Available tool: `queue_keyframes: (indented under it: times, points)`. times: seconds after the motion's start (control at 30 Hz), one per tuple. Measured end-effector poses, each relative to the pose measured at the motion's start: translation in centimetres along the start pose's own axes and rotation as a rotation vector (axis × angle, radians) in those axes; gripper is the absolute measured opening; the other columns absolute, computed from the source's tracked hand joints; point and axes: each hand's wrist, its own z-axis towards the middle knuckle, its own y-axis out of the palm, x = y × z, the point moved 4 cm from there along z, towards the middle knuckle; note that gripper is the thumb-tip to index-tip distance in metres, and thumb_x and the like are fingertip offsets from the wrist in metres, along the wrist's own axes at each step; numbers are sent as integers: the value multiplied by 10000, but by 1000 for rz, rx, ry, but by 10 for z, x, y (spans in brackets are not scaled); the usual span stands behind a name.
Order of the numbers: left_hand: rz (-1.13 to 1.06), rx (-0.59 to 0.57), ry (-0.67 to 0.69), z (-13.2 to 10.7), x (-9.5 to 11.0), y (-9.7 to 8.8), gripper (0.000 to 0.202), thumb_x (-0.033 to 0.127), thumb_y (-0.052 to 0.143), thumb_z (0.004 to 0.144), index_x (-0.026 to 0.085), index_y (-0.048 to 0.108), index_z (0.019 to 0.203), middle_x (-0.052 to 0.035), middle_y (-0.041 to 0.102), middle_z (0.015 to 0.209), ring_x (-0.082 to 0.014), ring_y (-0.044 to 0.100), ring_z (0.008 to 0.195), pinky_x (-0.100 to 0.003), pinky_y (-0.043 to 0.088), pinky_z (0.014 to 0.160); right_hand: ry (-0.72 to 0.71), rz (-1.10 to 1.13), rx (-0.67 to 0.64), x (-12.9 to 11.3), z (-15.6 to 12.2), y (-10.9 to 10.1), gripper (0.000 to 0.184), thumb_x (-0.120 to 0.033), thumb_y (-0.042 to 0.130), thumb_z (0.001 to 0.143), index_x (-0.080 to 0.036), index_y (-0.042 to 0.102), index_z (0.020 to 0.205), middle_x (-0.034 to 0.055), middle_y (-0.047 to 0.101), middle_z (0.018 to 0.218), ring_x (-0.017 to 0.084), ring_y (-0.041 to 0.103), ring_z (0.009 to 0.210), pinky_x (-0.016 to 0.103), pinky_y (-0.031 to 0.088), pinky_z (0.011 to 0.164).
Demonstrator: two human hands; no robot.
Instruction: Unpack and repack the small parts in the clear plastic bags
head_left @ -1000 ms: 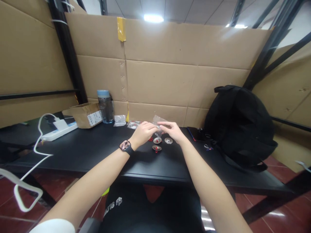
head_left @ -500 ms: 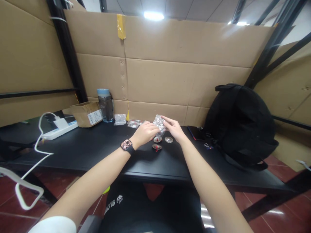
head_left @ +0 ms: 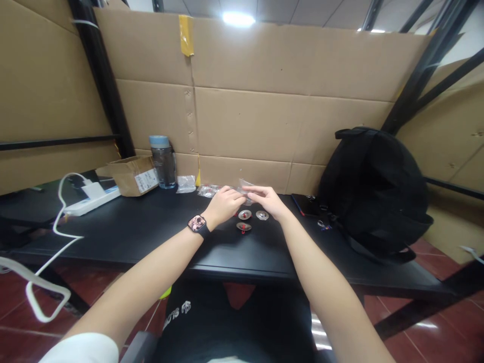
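Observation:
My left hand [head_left: 226, 204], with a watch on its wrist, pinches a crumpled clear plastic bag [head_left: 245, 182] from the left. On the other side my right hand [head_left: 269, 200] has its thumb and fingers closed on the same bag; the fingers hide part of it, and its contents cannot be made out. Just in front of the hands lie small shiny metal discs: one with a red part [head_left: 245, 215], a plainer disc [head_left: 262, 216] to its right, and a nearer disc with a red loop [head_left: 244, 227]. More clear packets [head_left: 207, 191] lie behind my left hand.
On the left are a power strip [head_left: 93, 202], an open cardboard box [head_left: 134, 176] and a water bottle [head_left: 164, 164]. Beside the bottle is a clear packet [head_left: 186, 184]. To the right stand a dark phone-like slab [head_left: 305, 205], keys [head_left: 322, 225] and a black backpack [head_left: 372, 196].
Both hands stay together at the bag. The bag has shifted and flattened slightly between them, and shows less shine. The whole view has moved a little; the discs lie where they were.

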Motion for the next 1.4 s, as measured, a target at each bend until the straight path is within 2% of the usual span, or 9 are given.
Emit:
queue_keyframes:
  times: [0.2, 0.5, 0.67, 0.77, 0.87, 1.03, 1.13, 1.27, 1.4]
  points:
    - [23, 108, -342, -11, -37, 5, 219, 137, 557, 896, 223, 741, 977, -88, 765, 949, -245, 664, 841, -390, 394, 791, -62, -63, 186, -3, 1, -12, 400, -359, 731, 827, -246, 738, 1211, 79, 683, 1335, 256, 663, 1173, 411, 533, 994]
    - [203, 203, -886, -79, -153, -16, 274, 207, 483, 935, 202, 744, 1018, -126, 726, 1115, -333, 614, 1046, -482, 330, 964, -17, -175, 186, -5, -2, -15, 396, -330, 696, 844, -209, 731, 1220, 82, 770, 1090, 221, 712, 973, 381, 548, 919]
    - [28, -250, -1076, -119, -188, 27, 325, 394, 640, 851, 171, 736, 1067, -202, 715, 1137, -411, 632, 1075, -564, 398, 940, -3, -414, 71, 2, -2, -14, 267, -370, 699, 864, -227, 789, 1070, 77, 774, 1051, 224, 710, 919, 369, 546, 884]
    - [22, -406, -1077, -125, -188, 45, 430, 492, 551, 894, 179, 706, 1146, -230, 635, 1323, -436, 570, 1211, -650, 360, 990, 53, -592, 27, 8, -4, -14, 209, -318, 703, 860, -211, 802, 1009, 77, 775, 954, 199, 699, 766, 329, 554, 767]
    - [79, -445, -1037, -122, -185, 48, 519, 495, 451, 942, 194, 617, 1331, -218, 547, 1452, -412, 498, 1315, -647, 329, 1049, 110, -689, -48, 14, -6, -11, 234, -223, 678, 854, -204, 784, 1062, 54, 767, 908, 166, 688, 717, 280, 539, 716]
    - [152, -365, -1019, -112, -177, 33, 510, 451, 423, 956, 189, 605, 1354, -198, 580, 1414, -396, 533, 1271, -594, 368, 1047, 66, -800, -281, 22, -6, -1, 425, -83, 721, 714, -263, 781, 1094, 10, 770, 1052, 188, 698, 964, 253, 507, 848]
    - [127, -280, -1011, -102, -168, 21, 457, 406, 498, 920, 184, 643, 1291, -185, 616, 1360, -386, 563, 1238, -542, 424, 1015, 79, -801, -388, 29, -7, 3, 441, -74, 717, 705, -291, 786, 1083, -15, 776, 1035, 179, 703, 954, 251, 495, 861]
    - [-221, -194, -796, -69, -134, 15, 361, 385, 550, 905, 176, 713, 1150, -117, 711, 1226, -281, 640, 1140, -383, 477, 1001, 98, -838, -300, 31, -5, 1, 224, -147, 714, 796, -252, 808, 970, 7, 774, 889, 169, 700, 838, 267, 490, 820]
    - [-500, -123, -576, -31, -78, 18, 329, 426, 551, 932, 191, 751, 1046, -81, 757, 1118, -245, 677, 1049, -356, 491, 985, 25, -677, -183, 23, -3, -3, 171, -206, 659, 886, -208, 807, 973, 30, 759, 850, 146, 674, 721, 257, 491, 739]
